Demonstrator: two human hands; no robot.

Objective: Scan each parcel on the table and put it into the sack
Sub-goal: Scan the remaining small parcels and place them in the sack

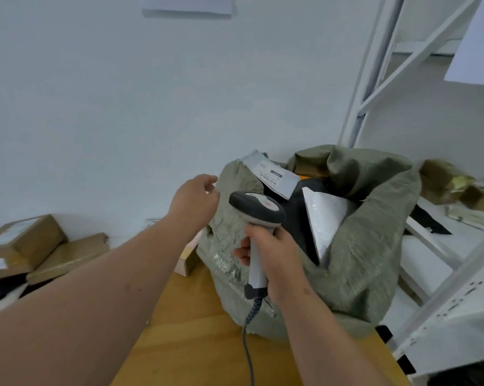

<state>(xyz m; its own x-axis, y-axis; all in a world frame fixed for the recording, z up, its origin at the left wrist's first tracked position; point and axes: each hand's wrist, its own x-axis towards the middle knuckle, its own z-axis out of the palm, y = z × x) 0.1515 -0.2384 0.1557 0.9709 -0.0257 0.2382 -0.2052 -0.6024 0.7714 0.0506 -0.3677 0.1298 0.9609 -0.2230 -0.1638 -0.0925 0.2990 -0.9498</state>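
Note:
A green woven sack (360, 263) stands open on the wooden table (196, 338). A grey parcel with a white label (271, 175) lies tilted over the sack's left rim, apart from my fingers. Inside the sack I see a white mailer (325, 218) and dark items. My left hand (194, 201) hovers just left of the rim, fingers loosely apart, holding nothing. My right hand (274, 254) grips the handle of a grey barcode scanner (258, 211), whose head points toward the sack. The scanner's coiled cable hangs down over the table.
Brown cardboard parcels (37, 249) are stacked at the left by the wall. A small box (187, 260) sits behind my left forearm. White metal shelving (441, 254) stands on the right, with more brown parcels (455, 185) on it.

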